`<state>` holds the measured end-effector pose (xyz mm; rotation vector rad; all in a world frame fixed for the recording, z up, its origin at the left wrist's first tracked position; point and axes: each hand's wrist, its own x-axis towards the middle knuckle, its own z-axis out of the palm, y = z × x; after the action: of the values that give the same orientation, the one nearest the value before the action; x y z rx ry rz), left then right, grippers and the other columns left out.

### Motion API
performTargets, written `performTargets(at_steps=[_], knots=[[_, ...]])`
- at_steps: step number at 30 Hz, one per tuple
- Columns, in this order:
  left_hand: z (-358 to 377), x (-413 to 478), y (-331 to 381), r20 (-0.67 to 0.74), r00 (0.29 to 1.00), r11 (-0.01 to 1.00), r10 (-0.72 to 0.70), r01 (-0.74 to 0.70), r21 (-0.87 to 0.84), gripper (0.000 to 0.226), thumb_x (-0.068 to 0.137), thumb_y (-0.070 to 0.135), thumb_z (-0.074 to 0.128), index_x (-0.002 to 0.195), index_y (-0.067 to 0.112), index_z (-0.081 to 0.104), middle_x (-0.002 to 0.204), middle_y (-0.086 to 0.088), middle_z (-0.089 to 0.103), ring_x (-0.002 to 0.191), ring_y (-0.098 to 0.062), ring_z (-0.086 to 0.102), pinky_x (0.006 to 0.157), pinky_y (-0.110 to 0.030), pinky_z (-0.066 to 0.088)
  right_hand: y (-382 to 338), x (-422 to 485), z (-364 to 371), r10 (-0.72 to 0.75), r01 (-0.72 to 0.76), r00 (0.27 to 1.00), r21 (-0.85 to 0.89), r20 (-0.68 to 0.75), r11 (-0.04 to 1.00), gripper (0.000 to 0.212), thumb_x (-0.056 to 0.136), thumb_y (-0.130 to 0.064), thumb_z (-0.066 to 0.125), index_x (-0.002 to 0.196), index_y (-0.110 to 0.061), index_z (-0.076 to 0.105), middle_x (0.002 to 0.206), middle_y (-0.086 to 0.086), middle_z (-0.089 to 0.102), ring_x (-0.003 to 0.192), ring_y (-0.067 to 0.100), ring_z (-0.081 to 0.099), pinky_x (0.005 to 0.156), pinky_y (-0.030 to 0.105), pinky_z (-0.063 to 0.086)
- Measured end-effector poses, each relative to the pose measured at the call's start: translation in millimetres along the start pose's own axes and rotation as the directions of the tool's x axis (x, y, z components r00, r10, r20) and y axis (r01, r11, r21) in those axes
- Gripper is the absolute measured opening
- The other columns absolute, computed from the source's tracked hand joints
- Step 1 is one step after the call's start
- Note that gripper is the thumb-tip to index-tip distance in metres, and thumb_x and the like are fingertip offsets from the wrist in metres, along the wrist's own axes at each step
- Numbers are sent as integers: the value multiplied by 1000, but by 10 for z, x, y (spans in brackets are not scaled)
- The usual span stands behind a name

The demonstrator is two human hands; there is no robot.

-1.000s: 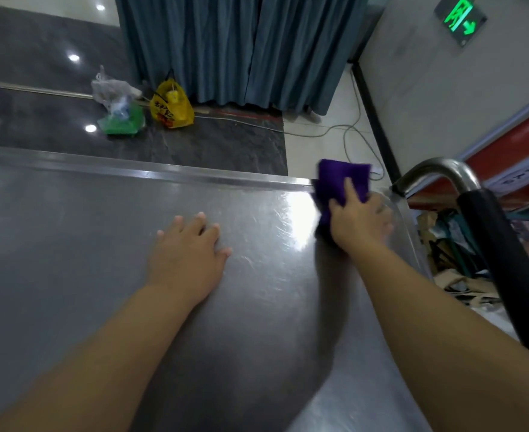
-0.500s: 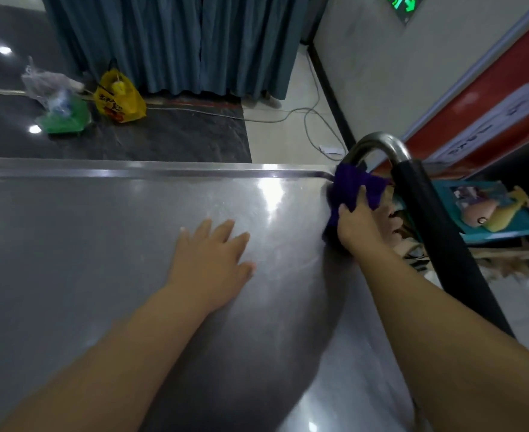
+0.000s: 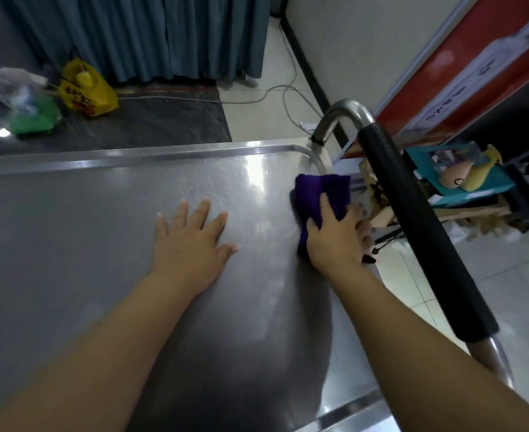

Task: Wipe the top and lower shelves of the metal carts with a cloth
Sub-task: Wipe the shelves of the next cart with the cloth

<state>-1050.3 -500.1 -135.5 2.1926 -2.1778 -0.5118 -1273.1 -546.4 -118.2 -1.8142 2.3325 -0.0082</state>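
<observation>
The metal cart's steel top shelf point(image 3: 85, 229) fills most of the head view, with raised rims at the far and near edges. A folded purple cloth point(image 3: 319, 194) lies at the shelf's right edge, a little short of the far right corner. My right hand point(image 3: 338, 238) holds the cloth down there, index finger laid over it, thumb at its left side, the other fingers curled over the shelf's edge. Spread flat on the bare steel to the left, my left hand point(image 3: 191, 244) holds nothing. The lower shelf is hidden.
The cart's push handle point(image 3: 413, 219), a steel tube with a black foam sleeve, runs along the right side above the edge. On the floor beyond lie a yellow bag point(image 3: 85, 88), a green bag point(image 3: 32, 116) and cables point(image 3: 275, 95). Boxes and toys point(image 3: 463, 179) crowd the right.
My right hand has slid the cloth from the far right corner back toward me along the right edge. The left hand stays flat on the shelf.
</observation>
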Motion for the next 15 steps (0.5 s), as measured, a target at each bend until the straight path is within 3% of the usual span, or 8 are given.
performTargets(at_steps=[3, 4, 6, 8, 10, 12, 15], knots=[[8, -18, 17, 9, 1000, 1000, -9, 9, 21, 62, 89, 63, 25, 144, 37, 18, 158, 3, 0, 144, -31, -2, 112, -58, 4, 146, -392, 66, -379, 381, 923, -28, 63, 924, 59, 92, -55, 39, 144, -48, 12, 144, 2, 12, 126, 30, 17, 105, 49, 18], [-7, -22, 37, 14, 1000, 999, -12, 11, 30, 61, 90, 62, 26, 144, 36, 18, 158, 2, 1, 144, -31, -1, 112, -58, 6, 281, -452, 57, -445, 449, 892, -49, 80, 892, 58, 91, -56, 39, 143, -51, 12, 144, 1, 14, 124, 29, 19, 104, 47, 19], [-58, -58, 94, 22, 1000, 999, -11, 11, 34, 58, 91, 57, 32, 143, 31, 25, 158, -1, 7, 143, -33, 4, 112, -58, 9, 572, -480, -22, -360, 366, 930, -91, 73, 926, 57, 92, -53, 40, 142, -51, 13, 143, 2, 18, 122, 30, 22, 103, 46, 22], [-90, -164, 158, 6, 1000, 1000, 13, -14, 27, 56, 91, 53, 40, 140, 27, 33, 156, -2, 14, 142, -34, 9, 112, -57, 12, 770, -471, -103, -38, 41, 998, -57, 47, 998, 58, 93, -52, 39, 144, -46, 12, 142, 7, 19, 122, 34, 26, 103, 47, 24], [-103, -340, 227, -3, 999, 998, 53, -53, 24, 57, 89, 52, 45, 139, 26, 35, 155, -2, 17, 142, -34, 11, 112, -57, 15, 780, -546, -108, 209, -207, 977, -45, 48, 977, 61, 95, -51, 36, 147, -40, 7, 143, 13, 19, 122, 37, 29, 102, 47, 26], [-99, -546, 311, 5, 997, 997, 76, -76, 20, 59, 88, 51, 47, 140, 26, 34, 155, -1, 19, 142, -34, 13, 111, -58, 18, 655, -743, -55, 194, -190, 980, -70, 53, 979, 61, 96, -49, 35, 148, -36, 6, 145, 16, 15, 122, 40, 26, 102, 50, 25], [-50, -850, 421, 39, 995, 995, 92, -93, 30, 58, 88, 52, 46, 140, 28, 34, 155, -2, 17, 142, -33, 12, 109, -61, 19, 560, -1179, 33, -164, 168, 981, -35, 107, 985, 61, 94, -50, 36, 146, -40, 5, 145, 10, 12, 125, 37, 19, 104, 52, 21]])
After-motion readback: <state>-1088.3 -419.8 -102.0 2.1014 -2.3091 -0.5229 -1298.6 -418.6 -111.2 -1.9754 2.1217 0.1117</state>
